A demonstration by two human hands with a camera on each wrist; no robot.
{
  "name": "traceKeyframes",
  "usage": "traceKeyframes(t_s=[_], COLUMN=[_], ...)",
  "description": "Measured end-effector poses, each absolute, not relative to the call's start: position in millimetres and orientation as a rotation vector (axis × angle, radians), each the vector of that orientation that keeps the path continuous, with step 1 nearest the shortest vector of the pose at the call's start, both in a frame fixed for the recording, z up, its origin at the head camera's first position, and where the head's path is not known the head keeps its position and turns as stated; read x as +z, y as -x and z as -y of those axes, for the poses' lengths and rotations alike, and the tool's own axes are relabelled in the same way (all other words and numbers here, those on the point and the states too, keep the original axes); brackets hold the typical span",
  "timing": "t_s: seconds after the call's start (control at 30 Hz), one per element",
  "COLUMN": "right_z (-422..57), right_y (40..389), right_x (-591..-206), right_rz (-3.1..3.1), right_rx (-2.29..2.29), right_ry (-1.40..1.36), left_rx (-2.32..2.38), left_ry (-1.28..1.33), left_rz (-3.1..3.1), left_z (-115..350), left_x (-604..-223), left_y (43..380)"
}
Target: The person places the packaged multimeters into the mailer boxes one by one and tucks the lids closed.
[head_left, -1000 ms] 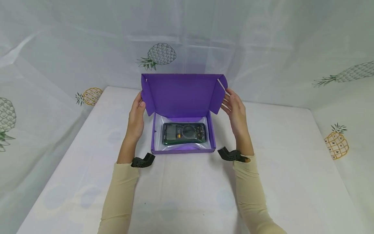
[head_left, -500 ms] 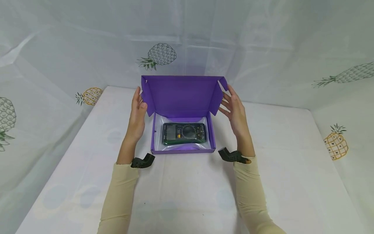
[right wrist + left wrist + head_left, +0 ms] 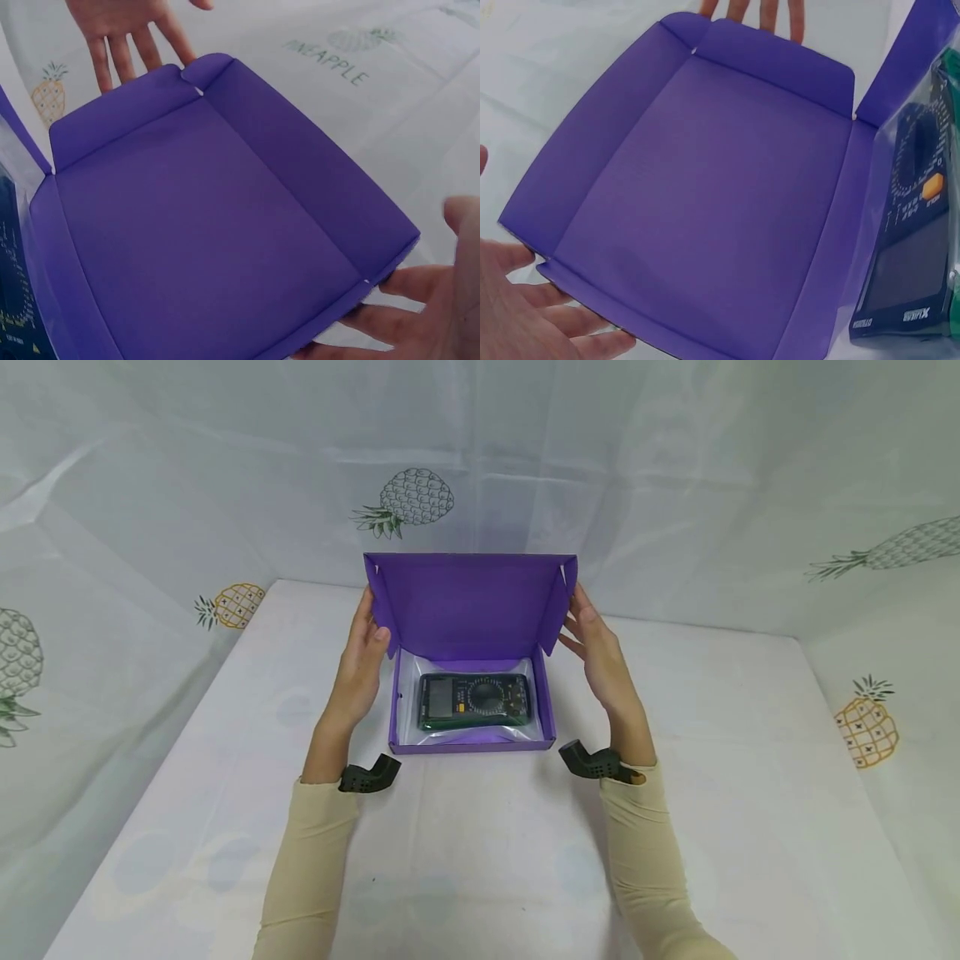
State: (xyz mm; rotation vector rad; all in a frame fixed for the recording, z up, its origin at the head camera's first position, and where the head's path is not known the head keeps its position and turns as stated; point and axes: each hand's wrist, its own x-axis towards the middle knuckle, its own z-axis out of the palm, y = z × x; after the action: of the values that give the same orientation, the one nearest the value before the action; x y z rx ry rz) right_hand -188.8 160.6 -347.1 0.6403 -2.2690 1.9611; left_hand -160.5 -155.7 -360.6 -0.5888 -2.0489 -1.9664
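Note:
A purple cardboard box [image 3: 472,747] lies on the table with its lid [image 3: 468,606] raised at the back. Inside it a multimeter [image 3: 474,702], dark with green edges, rests in a clear plastic bag [image 3: 408,722]. My left hand [image 3: 358,672] touches the lid's left side flap from outside, fingers extended. On the other side my right hand [image 3: 606,660] has its straight fingers against the right side flap [image 3: 557,610]. In the left wrist view the left fingers [image 3: 577,319] lie behind the flap's edge, partly hidden by it.
A white cloth covers the table [image 3: 480,860]. Behind it hangs a pale curtain [image 3: 600,460] printed with pineapples [image 3: 416,497]. Each wrist wears a black camera mount [image 3: 370,774].
Both hands have moved inward against the lid's side flaps. The small corner tab at the lid's right, which stuck outward, now sits folded in. The multimeter has stayed in place.

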Motion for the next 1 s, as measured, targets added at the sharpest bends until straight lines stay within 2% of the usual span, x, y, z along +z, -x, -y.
traceKeyframes(t_s=[0.2,0.43,0.7,1.0], right_z=[-157.6,-153.9,-141.2,-129.7], right_y=[190.6,188.6,178.4,168.5], right_x=[-347.0,-347.2,-331.1,-320.4], right_rz=[2.282,2.263,2.265,2.216], right_rx=[1.926,1.886,1.892,1.973], right_ry=[-0.777,-0.77,-0.675,-0.597], left_rx=[-1.962,-1.815,-1.815,-1.924], left_ry=[0.64,0.543,0.532,0.524], left_rz=[2.047,2.207,2.231,2.173], left_z=[149.2,141.5,129.1,138.4], left_x=[-361.9,-361.6,-330.3,-354.3], left_y=[161.5,158.7,142.8,157.4])
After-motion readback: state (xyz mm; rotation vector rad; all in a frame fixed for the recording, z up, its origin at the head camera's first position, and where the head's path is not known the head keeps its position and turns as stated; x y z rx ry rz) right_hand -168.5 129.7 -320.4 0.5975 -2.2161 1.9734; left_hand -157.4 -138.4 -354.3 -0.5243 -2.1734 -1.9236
